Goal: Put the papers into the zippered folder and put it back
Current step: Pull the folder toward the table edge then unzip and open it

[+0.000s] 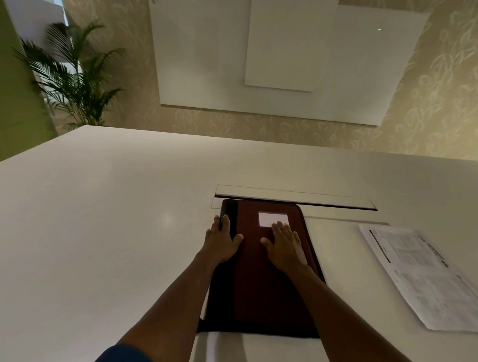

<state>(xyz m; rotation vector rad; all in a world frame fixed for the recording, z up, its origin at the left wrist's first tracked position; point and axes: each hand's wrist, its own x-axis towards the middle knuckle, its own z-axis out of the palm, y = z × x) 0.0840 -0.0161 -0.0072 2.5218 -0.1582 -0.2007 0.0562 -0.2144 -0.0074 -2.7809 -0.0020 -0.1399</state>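
Note:
A dark red zippered folder point(258, 284) with a black spine and a white label lies closed on the white table point(109, 217), straight in front of me. My left hand point(221, 244) rests at its left edge, fingers curled over the black spine. Flat on the cover lies my right hand point(284, 248), fingers spread, just below the label. A stack of printed papers point(424, 276) sits on the table to the right of the folder, apart from it.
A long cable-flap slot point(294, 197) is set into the table just beyond the folder. A white board point(277, 55) hangs on the patterned wall behind. A potted palm point(73, 77) stands at the far left.

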